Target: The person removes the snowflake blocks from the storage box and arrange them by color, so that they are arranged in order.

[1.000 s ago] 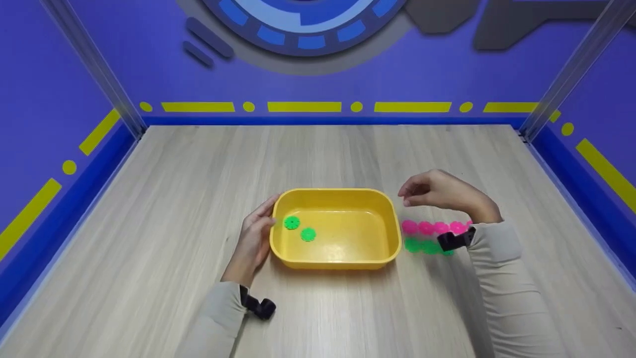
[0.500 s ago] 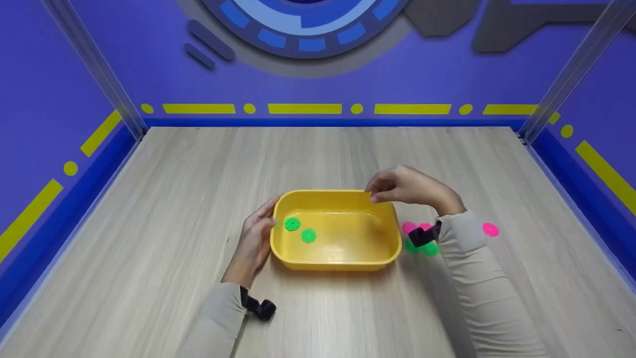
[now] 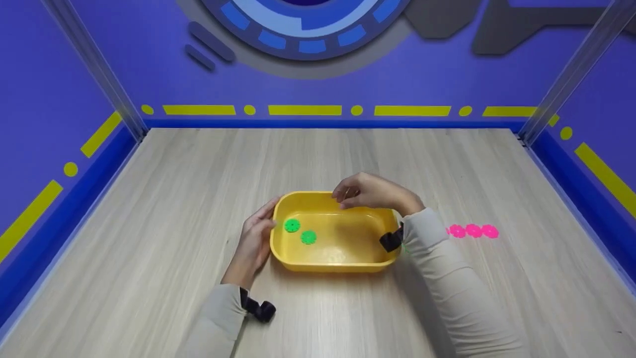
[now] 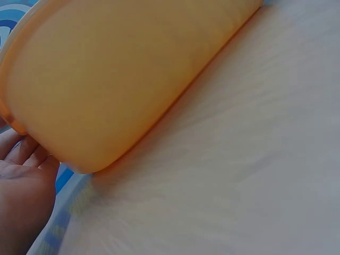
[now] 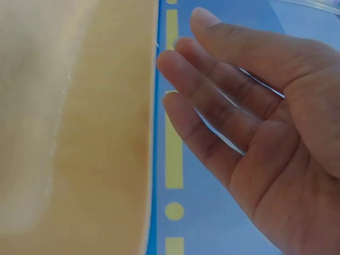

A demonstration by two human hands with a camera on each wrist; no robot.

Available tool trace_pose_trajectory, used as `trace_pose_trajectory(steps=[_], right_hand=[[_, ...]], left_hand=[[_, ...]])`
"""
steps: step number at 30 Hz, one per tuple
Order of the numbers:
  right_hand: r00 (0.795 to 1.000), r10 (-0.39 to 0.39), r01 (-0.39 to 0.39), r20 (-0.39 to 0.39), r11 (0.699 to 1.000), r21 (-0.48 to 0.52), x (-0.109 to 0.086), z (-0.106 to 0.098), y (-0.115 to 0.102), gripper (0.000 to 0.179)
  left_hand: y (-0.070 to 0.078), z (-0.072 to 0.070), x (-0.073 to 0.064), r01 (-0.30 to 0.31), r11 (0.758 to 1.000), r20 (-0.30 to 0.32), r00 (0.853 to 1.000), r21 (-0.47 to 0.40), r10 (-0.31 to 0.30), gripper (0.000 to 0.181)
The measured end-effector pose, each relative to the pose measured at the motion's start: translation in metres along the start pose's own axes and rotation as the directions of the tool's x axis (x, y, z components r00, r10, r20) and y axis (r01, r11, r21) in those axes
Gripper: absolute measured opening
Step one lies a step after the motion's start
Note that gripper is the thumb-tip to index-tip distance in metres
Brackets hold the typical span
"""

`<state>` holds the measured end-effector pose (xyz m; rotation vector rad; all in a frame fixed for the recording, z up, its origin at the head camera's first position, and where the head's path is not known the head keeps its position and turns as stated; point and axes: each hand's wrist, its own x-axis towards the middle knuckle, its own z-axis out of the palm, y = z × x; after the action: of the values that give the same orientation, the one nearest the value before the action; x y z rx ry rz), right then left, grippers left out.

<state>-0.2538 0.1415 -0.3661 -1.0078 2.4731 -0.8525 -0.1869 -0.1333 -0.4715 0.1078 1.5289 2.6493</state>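
A yellow plastic tub (image 3: 318, 267) stands on the wooden table. Inside it, towards the left, lie two green notched discs (image 3: 292, 225), flower-shaped. My left hand (image 3: 254, 243) holds the tub's left end, thumb at the rim and fingers along the outer wall; the left wrist view shows these fingers beneath the rim. Over the tub's far right part hovers my right hand (image 3: 375, 193). Its fingers (image 5: 199, 90) are loosely bent, thumb apart, and nothing is between them in the right wrist view.
Right of the tub runs a row of pink notched discs (image 3: 473, 230), partly behind the right sleeve (image 3: 452, 268). A bit of green shows by the tub's right rim. Blue panels (image 3: 318, 89) bound the table (image 3: 198, 174) at the back and both sides.
My right hand has moved left, from above the discs beside the tub to over the tub. The sleeve now covers most of the green discs there. My left hand stays put.
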Motion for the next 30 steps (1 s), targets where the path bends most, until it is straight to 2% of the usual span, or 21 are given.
trace_pose_trajectory(steps=[7,16,23,30], right_hand=[[0.997,-0.009,0.009,0.081,1.0,0.002,0.02,0.021,-0.004,0.031],[0.981,0.042,-0.047,0.192,0.999,0.019,0.041,0.042,-0.008,0.031],[0.97,0.023,-0.022,0.242,1.0,-0.009,0.052,0.054,-0.009,0.029],[0.967,0.054,-0.049,0.25,0.998,-0.028,0.056,0.063,-0.01,0.027]], left_hand=[[0.0,-0.001,0.0,0.005,1.0,-0.013,1.0,0.004,-0.005,0.065],[-0.001,-0.002,0.0,0.017,1.0,-0.007,1.0,0.025,-0.017,0.063],[-0.001,-0.002,0.0,0.024,0.999,-0.025,0.999,0.037,-0.024,0.064],[-0.001,-0.001,0.001,0.021,0.999,-0.028,0.999,0.046,-0.02,0.063]])
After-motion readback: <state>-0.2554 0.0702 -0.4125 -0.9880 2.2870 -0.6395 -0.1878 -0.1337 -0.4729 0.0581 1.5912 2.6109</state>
